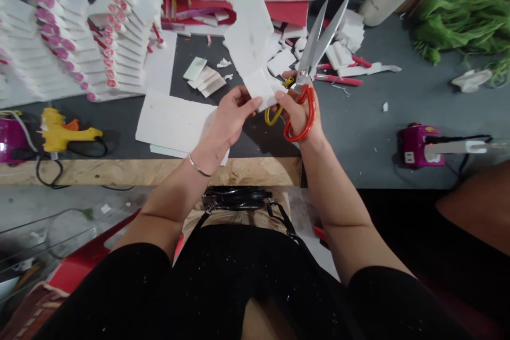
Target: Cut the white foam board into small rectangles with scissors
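A long white sheet with a ragged notch (pixel 251 32) is held up between my hands. My left hand (pixel 235 114) pinches its lower left edge between thumb and fingers. My right hand (pixel 300 109) pinches the lower right edge and also holds scissors with one red and one yellow handle (pixel 303 75); their blades are parted and point away from me, to the right of the sheet. Flat white sheets (pixel 175 125) lie on the table by my left wrist. Small cut pieces (pixel 205 78) rest beyond my left hand.
Rows of pink-tipped white rolls (pixel 119 37) stand at left, beyond a yellow glue gun (pixel 66 133). White scraps and red sticks (pixel 345 81) lie behind the scissors. At right are a bottle (pixel 384 2), green strands (pixel 458 24) and a purple device (pixel 418 144); a person's arm (pixel 478 204) is nearby.
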A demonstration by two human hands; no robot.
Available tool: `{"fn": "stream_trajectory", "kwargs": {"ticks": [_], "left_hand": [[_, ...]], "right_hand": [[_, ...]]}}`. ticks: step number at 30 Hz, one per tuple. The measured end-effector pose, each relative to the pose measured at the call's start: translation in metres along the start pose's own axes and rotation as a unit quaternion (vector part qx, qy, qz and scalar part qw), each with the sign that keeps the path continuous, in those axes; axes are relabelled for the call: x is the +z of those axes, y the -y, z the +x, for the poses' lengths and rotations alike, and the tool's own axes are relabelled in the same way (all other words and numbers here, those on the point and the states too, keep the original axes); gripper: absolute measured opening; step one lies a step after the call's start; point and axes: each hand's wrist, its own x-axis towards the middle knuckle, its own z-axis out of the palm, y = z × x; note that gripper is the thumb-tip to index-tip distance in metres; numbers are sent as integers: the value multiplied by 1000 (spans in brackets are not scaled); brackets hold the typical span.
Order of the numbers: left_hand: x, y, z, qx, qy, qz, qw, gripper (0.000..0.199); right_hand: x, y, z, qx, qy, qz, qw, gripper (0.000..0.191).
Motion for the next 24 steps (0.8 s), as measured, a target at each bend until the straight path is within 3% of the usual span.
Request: {"fn": "stream_trajectory", "kwargs": {"ticks": [7,12,24], "left_hand": [[3,-2,-2,20,9,15,1000,31],[1,0,-1,44,8,18,999,44],[2,-2,-1,37,-17,44,998,45]], "right_hand": [[-5,-12,3,-22,10,2,1000,62],[-6,-21,6,-23,19,-5,1000,62],[-4,-16,4,-9,16,12,1000,62]]}}
